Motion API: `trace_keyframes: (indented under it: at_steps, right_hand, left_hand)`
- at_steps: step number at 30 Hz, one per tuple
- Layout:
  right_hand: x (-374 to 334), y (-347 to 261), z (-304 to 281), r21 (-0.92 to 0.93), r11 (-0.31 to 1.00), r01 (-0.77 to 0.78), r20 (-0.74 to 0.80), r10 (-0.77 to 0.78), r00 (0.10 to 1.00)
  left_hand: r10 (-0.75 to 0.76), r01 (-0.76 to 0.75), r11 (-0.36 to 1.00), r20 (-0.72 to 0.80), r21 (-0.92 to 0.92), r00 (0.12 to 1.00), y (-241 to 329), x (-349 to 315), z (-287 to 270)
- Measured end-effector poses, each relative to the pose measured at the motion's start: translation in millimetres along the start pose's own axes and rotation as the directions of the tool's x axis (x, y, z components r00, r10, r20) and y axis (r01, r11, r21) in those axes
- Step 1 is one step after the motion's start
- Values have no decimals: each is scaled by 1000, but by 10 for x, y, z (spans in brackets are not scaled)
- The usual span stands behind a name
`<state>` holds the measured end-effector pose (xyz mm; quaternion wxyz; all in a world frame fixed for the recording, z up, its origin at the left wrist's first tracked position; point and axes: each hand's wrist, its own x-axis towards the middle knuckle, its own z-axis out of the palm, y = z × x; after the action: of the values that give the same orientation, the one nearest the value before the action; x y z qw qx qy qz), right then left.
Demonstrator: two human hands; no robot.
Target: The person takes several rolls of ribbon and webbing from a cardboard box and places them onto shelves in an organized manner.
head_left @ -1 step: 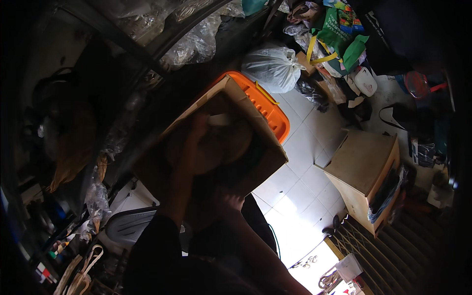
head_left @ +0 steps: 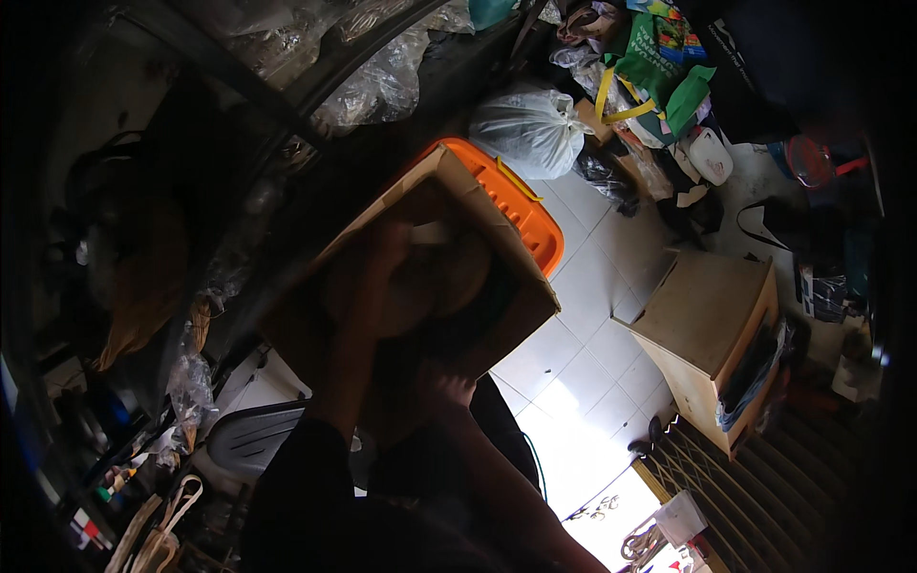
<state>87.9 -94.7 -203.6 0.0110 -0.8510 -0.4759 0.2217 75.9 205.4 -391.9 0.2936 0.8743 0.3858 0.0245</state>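
Left hand (head_left: 390, 244): in carton (head_left: 489, 227)
Bin (head_left: 540, 229): behind carton's right edge
Bag (head_left: 528, 134): floor's (head_left: 597, 315) far edge
Cabinet (head_left: 702, 310): floor's right edge

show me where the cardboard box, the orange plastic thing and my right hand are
Cardboard box (head_left: 480, 212): head view, on its right-hand side wall.
Orange plastic thing (head_left: 504, 198): head view, on its ridged face.
Right hand (head_left: 453, 390): head view, on the middle of the hand.

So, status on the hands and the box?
Left hand inside cardboard box. Right hand at near edge, grip unclear. Box open, deep shadow inside.
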Motion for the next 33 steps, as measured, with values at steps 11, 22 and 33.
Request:
trace_keyframes:
  at_steps: [11,22,33]
  right_hand:
    - [117,-85,-502,126,992,5,261,-38,964]
    - [-135,-7,-1990,713,-699,-50,-144,-216,966]
    - [-483,-435,-2730,802,19,597,-585,-177,791]
  left_hand:
    - [-451,275,671,-85,-688,888,1923,-1297,-1805]
    - [-607,-69,197,-177,-978,775,2773,-2851,-2628]
    - [-358,-326,478,-520,-815,776,3026,-3385,-3300]
